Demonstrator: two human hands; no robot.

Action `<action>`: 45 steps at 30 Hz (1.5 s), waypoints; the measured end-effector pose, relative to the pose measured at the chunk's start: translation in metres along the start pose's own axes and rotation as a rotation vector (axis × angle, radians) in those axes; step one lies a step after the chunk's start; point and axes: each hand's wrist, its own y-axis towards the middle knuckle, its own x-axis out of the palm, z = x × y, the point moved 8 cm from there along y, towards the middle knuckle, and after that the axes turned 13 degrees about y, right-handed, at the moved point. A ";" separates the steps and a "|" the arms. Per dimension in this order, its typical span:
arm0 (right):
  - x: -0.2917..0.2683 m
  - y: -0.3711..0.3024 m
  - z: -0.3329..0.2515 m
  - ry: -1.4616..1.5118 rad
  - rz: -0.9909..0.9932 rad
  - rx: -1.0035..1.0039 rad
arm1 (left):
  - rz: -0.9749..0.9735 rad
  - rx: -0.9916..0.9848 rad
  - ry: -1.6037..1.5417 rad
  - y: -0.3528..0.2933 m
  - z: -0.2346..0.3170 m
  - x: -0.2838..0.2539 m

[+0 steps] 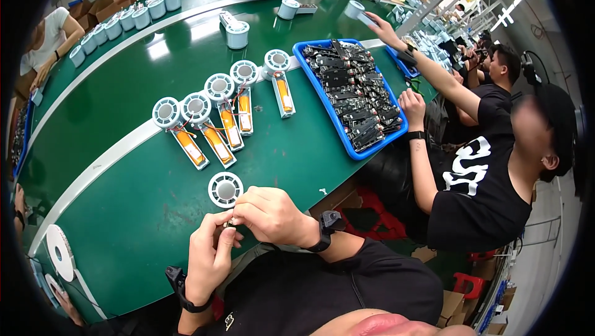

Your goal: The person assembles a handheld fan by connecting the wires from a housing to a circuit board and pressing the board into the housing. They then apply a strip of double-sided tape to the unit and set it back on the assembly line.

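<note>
My left hand (209,250) and my right hand (268,217) meet near the table's front edge, fingertips pinched together. Between them is a small part (229,224), mostly covered by my fingers, so its kind cannot be made out. Just beyond my fingers lies a round pale-blue fan head (225,190) with a slotted ring and a grey centre; whatever extends from it toward me is hidden by my hands. Farther off, several pale-blue handheld fans (196,107) lie in a slanting row, their open handles showing orange battery packs (216,144) and thin wires.
Right of the fans, a blue tray (302,63) holds many black circuit-board parts (356,91). A co-worker (489,175) in black sits at the right, one arm reaching over the green table (124,212). A white roll (59,253) stands at the left. More fan housings (237,35) stand farther back.
</note>
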 end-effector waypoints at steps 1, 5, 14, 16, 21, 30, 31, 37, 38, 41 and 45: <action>-0.001 0.000 -0.001 0.003 0.001 -0.010 | -0.004 -0.022 -0.007 0.000 0.000 0.000; -0.004 0.002 -0.003 0.003 -0.003 -0.041 | 0.036 -0.024 -0.018 0.001 -0.008 0.002; -0.004 0.004 -0.008 -0.046 -0.042 -0.025 | 0.106 0.033 0.184 0.002 -0.003 -0.005; -0.005 0.003 -0.006 -0.066 -0.056 -0.007 | 0.091 0.030 0.226 0.004 -0.003 -0.002; -0.009 0.003 0.000 -0.072 -0.061 -0.019 | 0.162 0.013 0.053 0.008 -0.010 0.002; 0.005 0.005 0.010 0.047 -0.081 0.038 | 0.137 0.153 0.081 0.004 -0.001 -0.005; 0.000 0.002 0.010 0.036 -0.083 0.049 | 0.136 0.181 0.103 0.008 0.003 -0.002; 0.011 0.003 0.005 0.086 -0.134 0.049 | 0.228 0.269 0.184 -0.005 0.013 -0.011; 0.012 0.002 0.004 0.091 -0.151 0.034 | 0.231 0.269 0.188 -0.008 0.016 -0.012; 0.011 0.005 0.007 0.073 -0.177 0.012 | 0.216 0.281 0.189 -0.005 0.015 -0.012; 0.012 0.008 0.002 0.096 -0.172 -0.031 | 0.188 0.282 0.191 -0.003 0.015 -0.011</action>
